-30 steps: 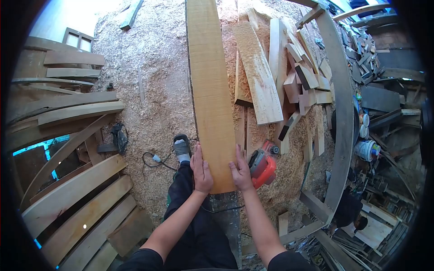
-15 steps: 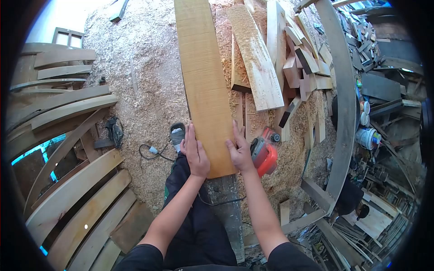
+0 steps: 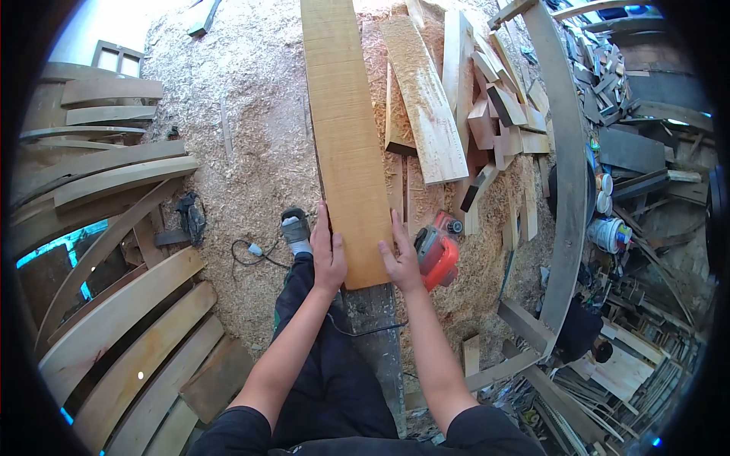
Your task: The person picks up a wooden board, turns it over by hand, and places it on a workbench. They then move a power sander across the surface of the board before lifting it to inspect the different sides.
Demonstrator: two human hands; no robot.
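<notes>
A long tan wooden board [image 3: 348, 144] runs away from me, lying on a dark, worn timber [image 3: 372, 334]. My left hand [image 3: 329, 254] presses along its left edge near the close end, fingers pointing forward. On the opposite edge is my right hand [image 3: 401, 260], its thumb resting over the top face and its fingers along the side. Together the hands grip the board between them. Just right of my right hand, a red electric hand planer [image 3: 439, 254] lies among the shavings, partly covered by that hand.
Wood shavings [image 3: 255, 137] cover the floor. Several planks and offcuts [image 3: 487, 121] are piled at the right, beside a long curved beam [image 3: 566, 190]. Curved wooden pieces [image 3: 129, 327] are stacked at the left. A black cable [image 3: 365, 333] crosses the timber near my legs.
The view has shifted slightly. The board's far end has swung a little to the right, and its near end sits slightly farther away. Both hands stay on its edges.
</notes>
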